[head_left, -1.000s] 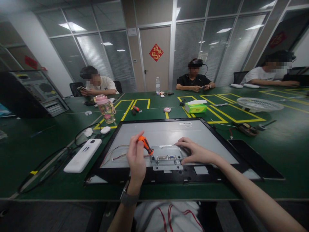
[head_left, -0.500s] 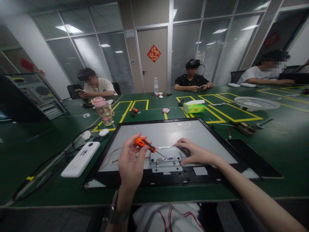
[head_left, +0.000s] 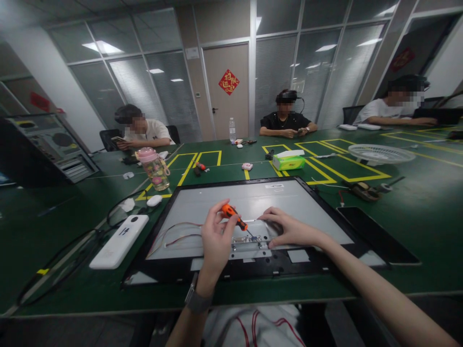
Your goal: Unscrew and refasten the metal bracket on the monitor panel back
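Note:
My left hand is closed around the handle of an orange and black screwdriver, tilted so its shaft points down to the right. The screwdriver's tip is at the row of connector ports on a metal bracket; whether it sits in a screw I cannot tell. Thumb and fingers of my right hand grip the right end of that bracket. Under both hands lies a flat display panel with a grey back and black frame. Thin cables run over its left side.
Left of the panel lie a white power bank and black cables; a pink-lidded bottle stands behind. A black phone-like slab lies right. Beyond are a tissue pack and a white fan grille. Several people sit across the table.
My left hand has moved right with the screwdriver, its tip shifting right along the connector ports, and the handle stands steeper. My right hand stays on the bracket.

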### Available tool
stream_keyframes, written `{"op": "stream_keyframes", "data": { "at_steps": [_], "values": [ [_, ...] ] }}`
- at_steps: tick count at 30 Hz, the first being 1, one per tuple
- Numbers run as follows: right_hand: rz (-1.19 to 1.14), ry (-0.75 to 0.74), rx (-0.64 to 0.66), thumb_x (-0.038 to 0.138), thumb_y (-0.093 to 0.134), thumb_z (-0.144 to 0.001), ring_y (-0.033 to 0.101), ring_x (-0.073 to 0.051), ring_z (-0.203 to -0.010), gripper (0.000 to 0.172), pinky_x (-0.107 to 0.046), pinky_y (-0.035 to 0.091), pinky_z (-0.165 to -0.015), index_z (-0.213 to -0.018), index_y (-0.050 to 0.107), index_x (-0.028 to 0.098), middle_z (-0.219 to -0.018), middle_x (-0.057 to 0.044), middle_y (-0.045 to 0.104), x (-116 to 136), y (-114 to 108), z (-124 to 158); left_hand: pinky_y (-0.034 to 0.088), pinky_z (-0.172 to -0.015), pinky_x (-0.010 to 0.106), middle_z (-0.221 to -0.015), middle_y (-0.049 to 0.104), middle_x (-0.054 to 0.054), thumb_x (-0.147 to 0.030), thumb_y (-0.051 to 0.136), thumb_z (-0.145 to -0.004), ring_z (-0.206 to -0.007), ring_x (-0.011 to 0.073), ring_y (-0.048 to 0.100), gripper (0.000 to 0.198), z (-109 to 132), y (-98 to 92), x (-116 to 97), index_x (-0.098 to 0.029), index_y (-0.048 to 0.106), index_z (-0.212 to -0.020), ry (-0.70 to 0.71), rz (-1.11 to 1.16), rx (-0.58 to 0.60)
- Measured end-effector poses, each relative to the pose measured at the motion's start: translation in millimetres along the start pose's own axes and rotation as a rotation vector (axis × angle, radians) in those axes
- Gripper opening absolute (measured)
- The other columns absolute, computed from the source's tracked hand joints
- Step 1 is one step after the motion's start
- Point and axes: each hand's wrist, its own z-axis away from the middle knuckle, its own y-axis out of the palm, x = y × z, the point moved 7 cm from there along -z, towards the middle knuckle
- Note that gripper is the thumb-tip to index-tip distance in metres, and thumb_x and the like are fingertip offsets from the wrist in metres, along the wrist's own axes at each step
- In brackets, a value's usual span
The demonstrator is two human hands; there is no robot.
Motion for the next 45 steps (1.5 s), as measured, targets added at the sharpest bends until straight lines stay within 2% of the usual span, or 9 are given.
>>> {"op": "stream_keyframes", "data": {
  "at_steps": [15,23,26,30,33,36,38,41,45],
  "values": [
    [-0.001,-0.007,0.010,0.051,0.079,-0.067,0.047,-0.027,-0.113,0.073,-0.038,0.040,-0.100,-0.129,0.055,0.022,-0.118,-0.007,0.046,0.8,1.1,-0.6,0.060,-0.069,0.024,-0.098,0.065,0.007,-0.028,0.067,-0.084,-0.087,0.0180,0.069,0.032,5.1,2.5,-1.9,-0.018,0.061,-0.113,0.077,-0.078,0.024],
    [-0.005,-0.004,0.004,0.051,0.079,-0.067,0.048,-0.026,-0.112,0.073,-0.038,0.041,-0.099,-0.130,0.054,0.022,-0.119,-0.007,0.046,2.9,0.3,-0.3,0.060,-0.069,0.025,-0.100,0.064,0.008,-0.028,0.065,-0.085,-0.087,0.0181,0.068,0.032,6.3,6.8,1.6,-0.019,0.063,-0.116,0.090,-0.138,0.107],
    [0.007,-0.003,0.000,0.051,0.078,-0.068,0.048,-0.027,-0.113,0.074,-0.040,0.040,-0.100,-0.131,0.054,0.022,-0.121,-0.008,0.046,0.1,0.8,-0.6,0.059,-0.070,0.025,-0.104,0.063,0.008,-0.024,0.058,-0.090,-0.090,0.0179,0.067,0.029,8.0,17.3,-10.8,-0.021,0.061,-0.119,0.145,-0.196,0.210],
    [0.017,-0.023,-0.015,0.051,0.080,-0.066,0.047,-0.031,-0.115,0.076,-0.044,0.040,-0.101,-0.131,0.053,0.022,-0.124,-0.009,0.047,-2.6,1.4,-0.6,0.056,-0.083,0.029,-0.110,0.065,0.007,-0.014,0.052,-0.090,-0.099,0.0185,0.064,0.036,12.2,48.5,-40.1,-0.025,0.059,-0.124,0.233,-0.260,0.488],
    [0.003,-0.002,-0.019,0.049,0.078,-0.069,0.050,-0.033,-0.111,0.061,-0.047,0.044,-0.096,-0.120,0.061,0.020,-0.116,-0.009,0.053,-4.3,2.3,-0.1,0.052,-0.090,0.032,-0.114,0.066,0.006,-0.007,0.051,-0.087,-0.103,0.0198,0.063,0.047,15.7,72.3,-56.9,-0.027,0.056,-0.129,0.285,-0.258,0.681],
    [-0.014,0.008,-0.024,0.046,0.075,-0.072,0.052,-0.033,-0.107,0.048,-0.047,0.046,-0.093,-0.110,0.065,0.019,-0.108,-0.009,0.057,-4.1,3.2,0.3,0.049,-0.093,0.033,-0.114,0.067,0.005,-0.004,0.050,-0.086,-0.105,0.0197,0.062,0.048,16.7,86.5,-56.8,-0.028,0.058,-0.128,0.315,-0.221,0.753],
    [-0.025,-0.012,-0.039,0.045,0.076,-0.071,0.053,-0.033,-0.107,0.053,-0.047,0.046,-0.094,-0.115,0.063,0.019,-0.110,-0.009,0.057,-3.3,2.8,0.1,0.051,-0.086,0.030,-0.103,0.067,0.004,-0.008,0.057,-0.086,-0.095,0.0179,0.063,0.040,12.9,85.5,-48.9,-0.026,0.061,-0.121,0.342,-0.209,0.651],
    [-0.020,-0.041,-0.046,0.047,0.079,-0.068,0.051,-0.030,-0.110,0.063,-0.044,0.044,-0.097,-0.121,0.059,0.020,-0.117,-0.009,0.052,-3.8,2.3,-0.7,0.051,-0.074,0.028,-0.092,0.060,0.004,-0.020,0.069,-0.081,-0.082,0.0163,0.059,0.029,7.7,70.2,-36.8,-0.022,0.065,-0.110,0.425,-0.268,0.361],
    [0.016,-0.053,-0.020,0.051,0.078,-0.068,0.047,-0.029,-0.115,0.070,-0.042,0.040,-0.101,-0.128,0.056,0.023,-0.123,-0.008,0.047,-4.6,2.4,-1.2,0.050,-0.079,0.030,-0.095,0.060,0.006,-0.022,0.058,-0.090,-0.087,0.0166,0.059,0.022,10.0,57.7,-30.8,-0.020,0.062,-0.112,0.486,-0.309,0.245]
  ]
}}
